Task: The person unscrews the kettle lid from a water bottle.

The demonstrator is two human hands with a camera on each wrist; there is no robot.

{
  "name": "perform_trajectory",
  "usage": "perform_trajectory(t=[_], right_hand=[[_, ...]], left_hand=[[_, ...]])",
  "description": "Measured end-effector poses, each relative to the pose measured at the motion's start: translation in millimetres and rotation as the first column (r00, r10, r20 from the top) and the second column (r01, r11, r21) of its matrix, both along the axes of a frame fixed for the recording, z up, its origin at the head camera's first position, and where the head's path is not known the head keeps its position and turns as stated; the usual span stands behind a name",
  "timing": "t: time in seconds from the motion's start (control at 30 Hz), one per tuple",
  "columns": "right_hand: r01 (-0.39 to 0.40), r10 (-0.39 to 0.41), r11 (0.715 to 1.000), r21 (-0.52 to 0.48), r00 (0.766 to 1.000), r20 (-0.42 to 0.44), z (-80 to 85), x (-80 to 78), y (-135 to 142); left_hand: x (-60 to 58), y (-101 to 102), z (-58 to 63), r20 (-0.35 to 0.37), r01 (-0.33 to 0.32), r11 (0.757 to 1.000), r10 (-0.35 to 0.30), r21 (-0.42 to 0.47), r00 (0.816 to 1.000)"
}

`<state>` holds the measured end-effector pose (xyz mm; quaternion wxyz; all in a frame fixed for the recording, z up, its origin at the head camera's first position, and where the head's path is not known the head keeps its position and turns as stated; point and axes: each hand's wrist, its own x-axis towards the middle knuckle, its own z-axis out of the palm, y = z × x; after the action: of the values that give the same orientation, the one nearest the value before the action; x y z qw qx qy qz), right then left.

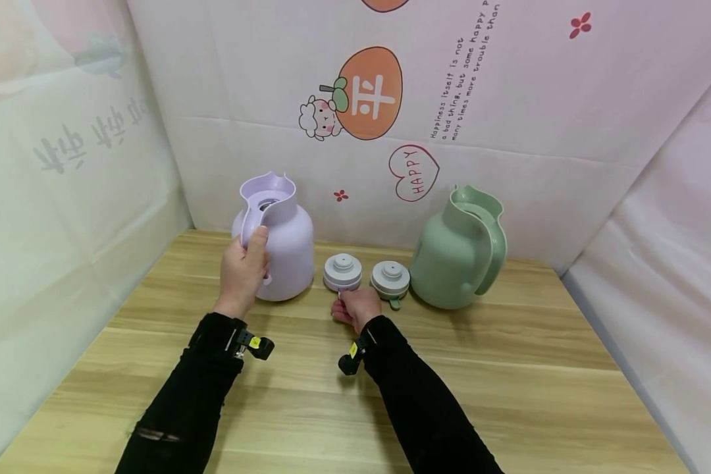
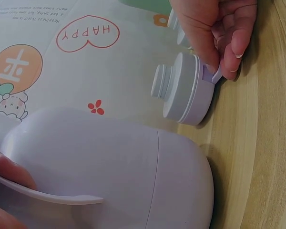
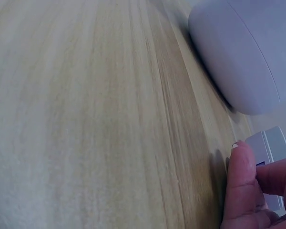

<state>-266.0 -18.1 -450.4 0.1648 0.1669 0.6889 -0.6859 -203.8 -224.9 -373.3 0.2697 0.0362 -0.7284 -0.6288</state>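
Note:
A lilac thermos jug (image 1: 287, 253) stands at the left of the table with its top uncovered. My left hand (image 1: 243, 270) grips its handle, thumb along the upper part. Between the two jugs sits a lilac-and-grey lid (image 1: 342, 271), its stepped plug facing up. My right hand (image 1: 361, 306) pinches the small tab of this lid between thumb and fingers, as the left wrist view shows. In the right wrist view the fingers (image 3: 241, 176) hide part of the lid. Just right of it lies a second lid (image 1: 390, 278), grey with a green tab, plug also up.
A green thermos jug (image 1: 450, 260) stands right of the lids, its handle turned to the right. The wooden table (image 1: 509, 388) meets a printed cloth backdrop (image 1: 243, 85) behind the jugs. More cloth hangs on the left and right sides.

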Motion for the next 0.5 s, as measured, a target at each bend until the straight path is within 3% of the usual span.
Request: perform_trajectory(t=[0.27, 0.5], right_hand=[[0.007, -0.009, 0.998, 0.054, 1.000, 0.021, -5.3, -5.8, -1.5], [-0.008, 0.008, 1.000, 0.026, 1.000, -0.006, -1.3, 1.1, 0.2]], left_hand=[[0.1, 0.0, 0.1, -0.005, 0.002, 1.000, -0.002, 0.002, 1.000], [0.4, -0.6, 0.5, 0.007, 0.003, 1.000, -0.003, -0.006, 1.000]])
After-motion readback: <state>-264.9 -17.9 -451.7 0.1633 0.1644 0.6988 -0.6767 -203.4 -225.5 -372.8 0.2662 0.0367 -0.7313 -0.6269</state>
